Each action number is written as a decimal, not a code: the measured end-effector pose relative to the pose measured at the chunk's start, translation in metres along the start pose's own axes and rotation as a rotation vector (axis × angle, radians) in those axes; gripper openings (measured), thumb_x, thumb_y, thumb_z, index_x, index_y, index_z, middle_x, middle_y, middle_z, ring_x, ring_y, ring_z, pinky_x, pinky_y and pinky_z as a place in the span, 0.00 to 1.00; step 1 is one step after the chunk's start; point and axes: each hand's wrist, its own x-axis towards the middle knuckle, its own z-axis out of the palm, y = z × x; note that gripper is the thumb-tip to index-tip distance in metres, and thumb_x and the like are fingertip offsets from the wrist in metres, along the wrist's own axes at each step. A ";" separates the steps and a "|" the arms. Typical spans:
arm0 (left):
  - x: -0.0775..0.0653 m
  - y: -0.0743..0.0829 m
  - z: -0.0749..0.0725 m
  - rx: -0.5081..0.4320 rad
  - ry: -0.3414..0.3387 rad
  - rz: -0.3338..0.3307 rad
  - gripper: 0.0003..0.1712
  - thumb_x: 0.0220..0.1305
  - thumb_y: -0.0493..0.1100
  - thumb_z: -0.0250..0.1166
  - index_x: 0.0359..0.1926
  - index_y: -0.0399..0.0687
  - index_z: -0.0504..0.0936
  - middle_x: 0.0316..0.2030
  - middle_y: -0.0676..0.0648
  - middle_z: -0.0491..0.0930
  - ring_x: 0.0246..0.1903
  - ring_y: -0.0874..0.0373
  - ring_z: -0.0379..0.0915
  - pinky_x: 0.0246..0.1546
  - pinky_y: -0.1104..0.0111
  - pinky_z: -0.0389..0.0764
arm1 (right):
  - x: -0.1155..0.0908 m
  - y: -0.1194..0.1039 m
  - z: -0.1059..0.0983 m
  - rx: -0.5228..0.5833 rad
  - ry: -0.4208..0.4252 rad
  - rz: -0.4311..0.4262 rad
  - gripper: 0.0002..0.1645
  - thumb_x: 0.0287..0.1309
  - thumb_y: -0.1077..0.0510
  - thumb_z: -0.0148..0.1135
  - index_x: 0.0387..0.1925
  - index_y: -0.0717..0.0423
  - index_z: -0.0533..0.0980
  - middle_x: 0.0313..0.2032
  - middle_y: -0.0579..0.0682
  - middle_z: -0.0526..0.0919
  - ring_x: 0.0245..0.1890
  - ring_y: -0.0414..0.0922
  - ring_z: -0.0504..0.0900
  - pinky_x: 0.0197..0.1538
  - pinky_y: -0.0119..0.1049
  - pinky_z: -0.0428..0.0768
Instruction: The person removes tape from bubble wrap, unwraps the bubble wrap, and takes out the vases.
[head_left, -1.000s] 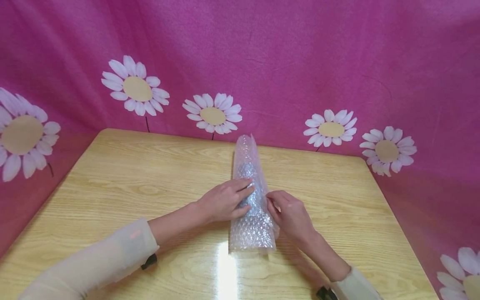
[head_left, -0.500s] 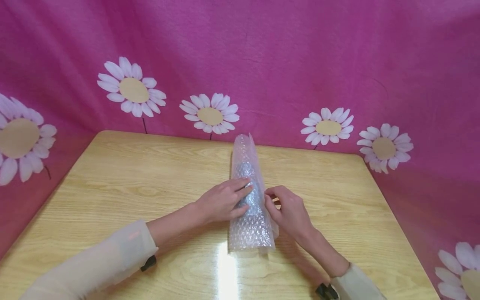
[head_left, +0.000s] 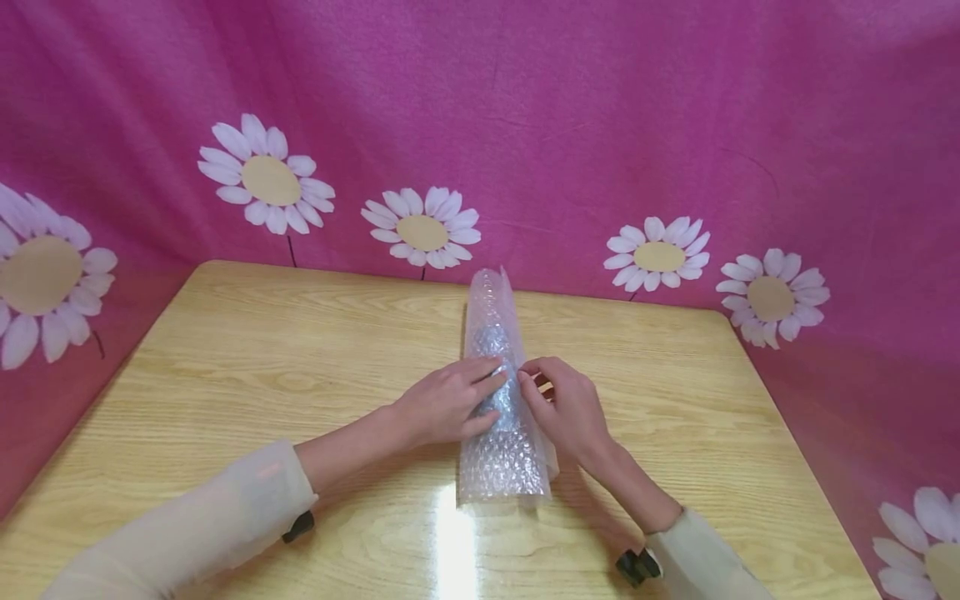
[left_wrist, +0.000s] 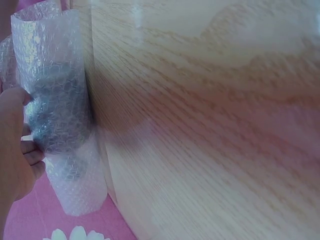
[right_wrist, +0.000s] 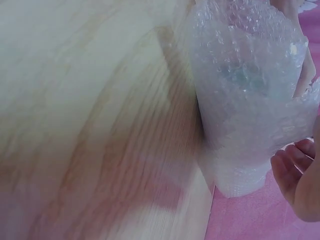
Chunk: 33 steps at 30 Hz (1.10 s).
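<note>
A roll of clear bubble wrap point(head_left: 504, 462) lies lengthwise on the table, pointing away from me. Through its layers shows a bluish-grey object point(left_wrist: 62, 107), too blurred by the bubbles to identify. My left hand point(head_left: 450, 400) rests on top of the roll from the left, fingers spread across it. From the right, my right hand point(head_left: 566, 408) pinches the loose edge of the wrap between thumb and forefinger. In the right wrist view that flap point(right_wrist: 305, 112) stands out from the roll toward my right hand's fingers.
The wooden table point(head_left: 300, 333) has rounded far corners. A pink cloth point(head_left: 540, 125) printed with daisies hangs behind it and along both sides. The roll's far end reaches near the table's back edge.
My right hand has moved a little left and away from me, bringing the wrap's loose edge over the roll. The left hand stays in place on the roll.
</note>
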 end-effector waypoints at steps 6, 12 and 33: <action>0.000 0.000 0.000 -0.016 -0.005 -0.003 0.32 0.67 0.51 0.63 0.64 0.33 0.75 0.63 0.33 0.73 0.64 0.44 0.69 0.65 0.57 0.69 | 0.009 0.002 0.004 0.046 0.015 0.048 0.08 0.63 0.60 0.65 0.42 0.58 0.82 0.37 0.49 0.85 0.33 0.44 0.83 0.32 0.36 0.85; 0.001 0.001 0.000 -0.020 -0.024 -0.018 0.34 0.67 0.52 0.63 0.65 0.34 0.74 0.64 0.34 0.72 0.65 0.45 0.67 0.66 0.58 0.67 | 0.018 0.003 0.006 0.069 -0.014 0.112 0.13 0.61 0.59 0.68 0.46 0.59 0.81 0.39 0.51 0.85 0.34 0.46 0.84 0.34 0.38 0.85; 0.001 0.002 -0.001 -0.014 -0.037 -0.013 0.33 0.68 0.52 0.62 0.64 0.32 0.75 0.65 0.34 0.70 0.66 0.44 0.66 0.66 0.57 0.67 | 0.042 0.007 0.011 0.046 -0.065 0.250 0.19 0.59 0.56 0.68 0.50 0.59 0.81 0.43 0.53 0.85 0.37 0.48 0.84 0.38 0.43 0.82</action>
